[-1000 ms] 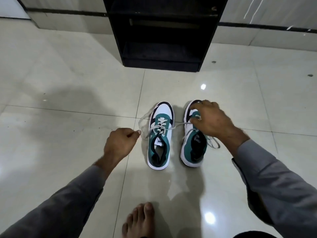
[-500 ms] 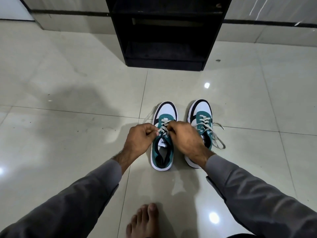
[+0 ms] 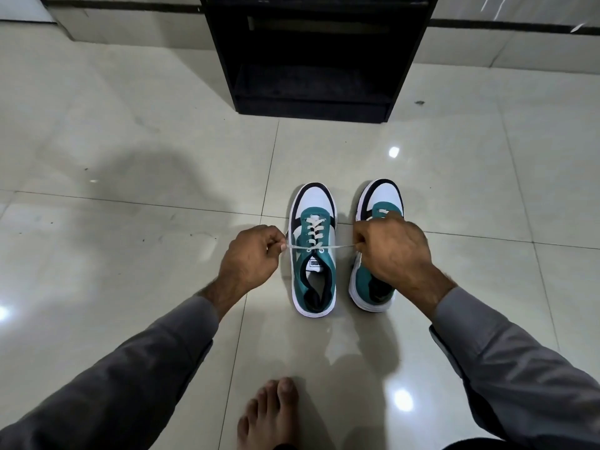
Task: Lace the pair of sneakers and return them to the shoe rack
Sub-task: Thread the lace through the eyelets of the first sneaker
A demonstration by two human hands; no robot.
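Note:
Two teal, white and black sneakers stand side by side on the tiled floor, toes pointing away from me. The left sneaker (image 3: 313,251) has its white lace (image 3: 314,235) crossed up the eyelets. My left hand (image 3: 250,258) pinches one lace end to the shoe's left. My right hand (image 3: 391,251) pinches the other end and hovers over the right sneaker (image 3: 378,203), hiding its laces. The lace runs taut between both hands across the shoe's top eyelets. The black shoe rack (image 3: 313,53) stands open ahead.
Glossy pale floor tiles (image 3: 130,190) spread all around the shoes. A bare foot (image 3: 269,414) rests on the floor near the bottom edge, close behind the left sneaker. The wall base runs behind the rack.
Both hands were together over the left sneaker's tongue half a second ago. They have since pulled apart sideways, drawing the lace ends tight.

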